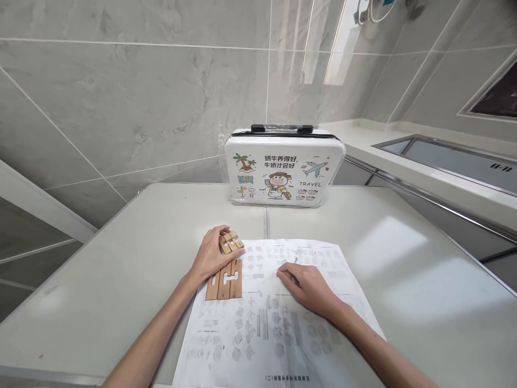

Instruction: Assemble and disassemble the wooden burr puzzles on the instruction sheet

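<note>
My left hand (212, 253) curls round a small bundle of notched wooden blocks (231, 242) at the top left corner of a printed instruction sheet (274, 318). Just below the hand, three longer wooden pieces (224, 280) lie side by side on the sheet. My right hand (309, 288) rests on the middle of the sheet, fingers drawn together and pointing left; a tiny thin object at its fingertips is too small to name.
A white carry case (284, 167) with cartoon travel pictures and a black handle stands upright at the back of the pale countertop (121, 258). A steel sink (456, 156) lies to the right, grey tiled walls behind.
</note>
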Action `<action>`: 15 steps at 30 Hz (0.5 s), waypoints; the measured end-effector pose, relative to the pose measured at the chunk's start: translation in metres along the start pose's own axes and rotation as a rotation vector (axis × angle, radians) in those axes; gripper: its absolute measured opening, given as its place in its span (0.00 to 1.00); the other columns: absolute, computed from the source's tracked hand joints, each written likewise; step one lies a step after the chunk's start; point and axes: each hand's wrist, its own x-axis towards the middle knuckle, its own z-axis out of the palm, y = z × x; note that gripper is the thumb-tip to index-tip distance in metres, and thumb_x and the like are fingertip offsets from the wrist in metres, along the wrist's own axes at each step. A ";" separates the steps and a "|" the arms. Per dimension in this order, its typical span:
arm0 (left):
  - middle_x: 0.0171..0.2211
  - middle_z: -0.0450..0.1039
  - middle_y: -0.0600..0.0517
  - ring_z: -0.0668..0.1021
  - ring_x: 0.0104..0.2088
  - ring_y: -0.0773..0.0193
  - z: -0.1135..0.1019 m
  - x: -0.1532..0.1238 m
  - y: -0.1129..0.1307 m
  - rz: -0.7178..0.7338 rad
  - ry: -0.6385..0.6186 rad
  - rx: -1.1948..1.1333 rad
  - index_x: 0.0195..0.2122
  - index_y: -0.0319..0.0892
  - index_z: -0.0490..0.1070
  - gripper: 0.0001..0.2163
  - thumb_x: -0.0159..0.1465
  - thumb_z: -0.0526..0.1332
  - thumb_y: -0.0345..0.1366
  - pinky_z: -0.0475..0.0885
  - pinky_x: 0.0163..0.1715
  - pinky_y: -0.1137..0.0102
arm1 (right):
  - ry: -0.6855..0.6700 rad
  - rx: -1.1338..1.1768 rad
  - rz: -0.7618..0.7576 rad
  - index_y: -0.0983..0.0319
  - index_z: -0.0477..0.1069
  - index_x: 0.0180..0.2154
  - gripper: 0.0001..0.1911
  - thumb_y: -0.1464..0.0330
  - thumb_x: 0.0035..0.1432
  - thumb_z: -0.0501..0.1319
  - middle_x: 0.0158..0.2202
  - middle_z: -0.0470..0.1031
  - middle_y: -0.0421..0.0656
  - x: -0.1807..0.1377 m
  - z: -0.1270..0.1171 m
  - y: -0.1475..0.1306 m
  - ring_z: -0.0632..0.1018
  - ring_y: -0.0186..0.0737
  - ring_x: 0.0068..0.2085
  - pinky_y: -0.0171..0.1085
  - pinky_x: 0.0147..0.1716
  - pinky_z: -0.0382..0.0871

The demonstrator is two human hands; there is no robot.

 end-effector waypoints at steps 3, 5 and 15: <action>0.53 0.75 0.45 0.78 0.53 0.46 0.001 0.002 -0.003 -0.004 0.002 0.003 0.59 0.47 0.67 0.34 0.57 0.75 0.54 0.72 0.55 0.54 | 0.014 0.006 -0.001 0.58 0.75 0.40 0.18 0.61 0.78 0.51 0.28 0.78 0.39 0.000 0.000 0.000 0.76 0.40 0.28 0.38 0.31 0.66; 0.54 0.76 0.45 0.79 0.53 0.46 0.001 0.003 -0.004 0.001 -0.001 0.014 0.59 0.47 0.66 0.35 0.56 0.76 0.54 0.72 0.56 0.54 | 0.017 0.009 0.000 0.58 0.75 0.40 0.18 0.60 0.78 0.51 0.28 0.77 0.39 -0.001 -0.001 0.000 0.76 0.40 0.28 0.38 0.31 0.66; 0.54 0.77 0.44 0.79 0.53 0.46 -0.002 0.003 -0.003 0.035 -0.007 0.056 0.57 0.45 0.69 0.28 0.60 0.74 0.51 0.73 0.55 0.55 | 0.028 0.004 -0.006 0.58 0.76 0.40 0.17 0.61 0.77 0.52 0.29 0.77 0.38 -0.001 -0.002 0.000 0.76 0.39 0.29 0.37 0.33 0.65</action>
